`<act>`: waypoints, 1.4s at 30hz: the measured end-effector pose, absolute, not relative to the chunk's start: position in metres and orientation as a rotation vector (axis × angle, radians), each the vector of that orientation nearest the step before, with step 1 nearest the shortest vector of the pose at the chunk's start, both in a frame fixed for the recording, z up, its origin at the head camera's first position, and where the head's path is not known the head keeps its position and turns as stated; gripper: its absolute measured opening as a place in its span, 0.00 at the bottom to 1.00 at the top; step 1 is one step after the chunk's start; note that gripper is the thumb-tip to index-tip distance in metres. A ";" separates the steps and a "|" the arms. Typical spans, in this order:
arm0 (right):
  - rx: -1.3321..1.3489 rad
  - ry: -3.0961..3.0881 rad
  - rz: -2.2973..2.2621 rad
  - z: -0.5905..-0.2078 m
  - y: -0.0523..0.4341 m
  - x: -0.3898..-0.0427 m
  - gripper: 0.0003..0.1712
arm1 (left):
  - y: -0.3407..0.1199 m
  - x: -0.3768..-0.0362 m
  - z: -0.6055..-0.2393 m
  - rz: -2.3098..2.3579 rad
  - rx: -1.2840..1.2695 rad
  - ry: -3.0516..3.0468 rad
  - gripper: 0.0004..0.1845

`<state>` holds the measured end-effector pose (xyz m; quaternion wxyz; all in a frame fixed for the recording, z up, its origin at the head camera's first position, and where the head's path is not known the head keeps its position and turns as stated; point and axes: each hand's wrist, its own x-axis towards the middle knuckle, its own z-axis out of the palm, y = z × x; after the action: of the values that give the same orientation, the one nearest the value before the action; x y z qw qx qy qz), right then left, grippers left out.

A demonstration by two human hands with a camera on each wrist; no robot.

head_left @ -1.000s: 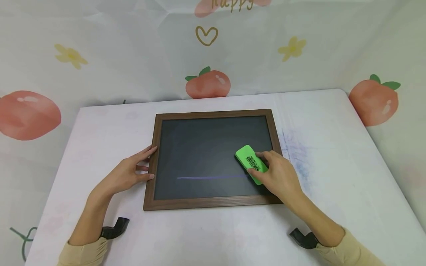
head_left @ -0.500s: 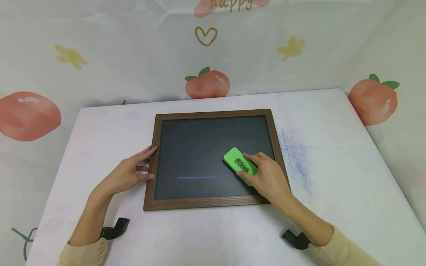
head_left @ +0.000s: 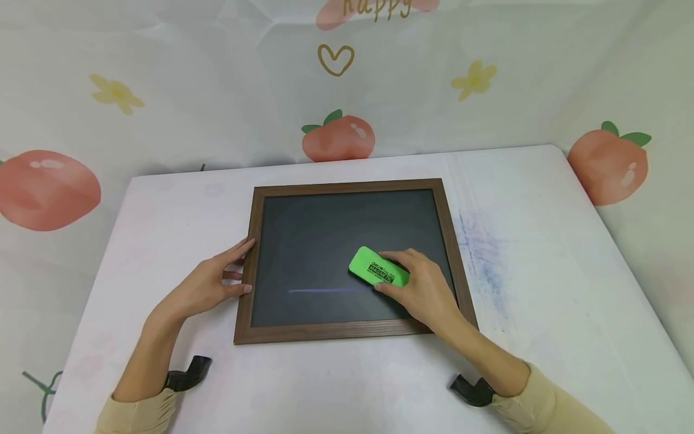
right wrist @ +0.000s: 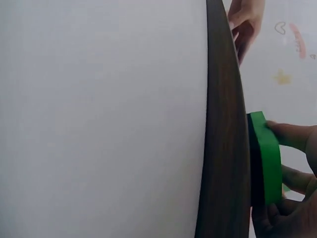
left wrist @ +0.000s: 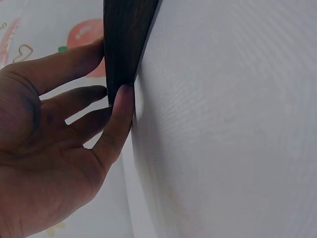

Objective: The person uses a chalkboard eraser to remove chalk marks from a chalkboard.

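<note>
A small blackboard (head_left: 325, 241) in a brown wooden frame lies on the white table, with a purple line (head_left: 320, 290) across its lower part. My right hand (head_left: 425, 289) grips a green magnetic board eraser (head_left: 374, 264) between thumb and fingers, flat against the dark surface over the line's right end. In the right wrist view, the eraser (right wrist: 269, 161) shows its black underside toward the board. My left hand (head_left: 203, 280) touches the left side of the frame; in the left wrist view its fairly straight fingers and thumb rest against the frame edge (left wrist: 124, 44).
The white table (head_left: 352, 386) surrounds the board, with blue smudges (head_left: 488, 265) to its right. A backdrop cloth (head_left: 217, 90) with printed peaches and flowers rises behind and at the sides. Black straps with stubby parts (head_left: 190, 374) sit on both wrists.
My right hand has slid the eraser leftward along the purple line, and the line's visible part has become shorter from the right. The left hand and the board have stayed in place.
</note>
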<state>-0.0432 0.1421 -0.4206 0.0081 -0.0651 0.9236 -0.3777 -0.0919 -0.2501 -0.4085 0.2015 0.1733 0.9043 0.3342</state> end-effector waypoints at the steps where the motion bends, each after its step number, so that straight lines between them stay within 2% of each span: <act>1: -0.215 2.881 -1.194 -0.420 0.141 -0.043 0.31 | -0.250 -0.092 -0.409 0.933 0.484 2.526 0.48; 17: -0.206 2.775 -1.257 -0.421 0.110 -0.045 0.29 | -0.248 -0.092 -0.406 0.925 0.501 2.531 0.48; 42: -0.471 2.757 -1.103 -0.416 0.054 -0.052 0.31 | -0.250 -0.093 -0.411 0.924 0.495 2.539 0.49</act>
<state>-0.0517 0.0536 -0.4160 0.0675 -0.1565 0.9148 -0.3661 -0.0927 -0.2496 -0.4106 0.1961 0.1766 0.9063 0.3300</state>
